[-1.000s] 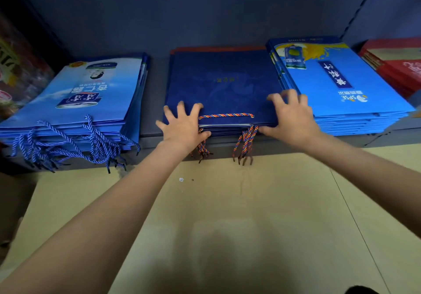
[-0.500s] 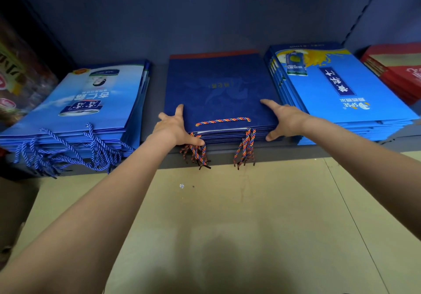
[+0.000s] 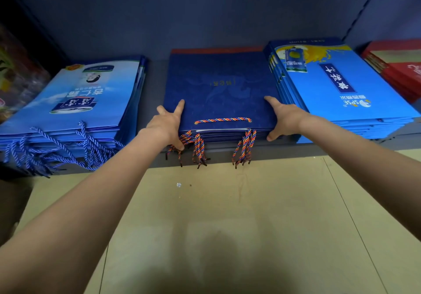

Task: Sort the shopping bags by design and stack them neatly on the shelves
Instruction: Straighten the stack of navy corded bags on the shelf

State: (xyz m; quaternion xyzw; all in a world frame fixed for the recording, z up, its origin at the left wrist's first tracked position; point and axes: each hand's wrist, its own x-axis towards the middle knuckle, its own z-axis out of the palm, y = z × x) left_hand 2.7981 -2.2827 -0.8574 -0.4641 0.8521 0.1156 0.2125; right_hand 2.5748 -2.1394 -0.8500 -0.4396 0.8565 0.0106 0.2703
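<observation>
Both arms reach forward to the navy bag stack [image 3: 219, 93] at mid-shelf [image 3: 155, 84]. Left hand [image 3: 167, 126] grips its left edge, thumb beneath; right hand [image 3: 283, 119] grips its right edge, fingers hidden.

Beige tiled floor [image 3: 250, 214], small shiny scrap [image 3: 179, 184] on it
</observation>
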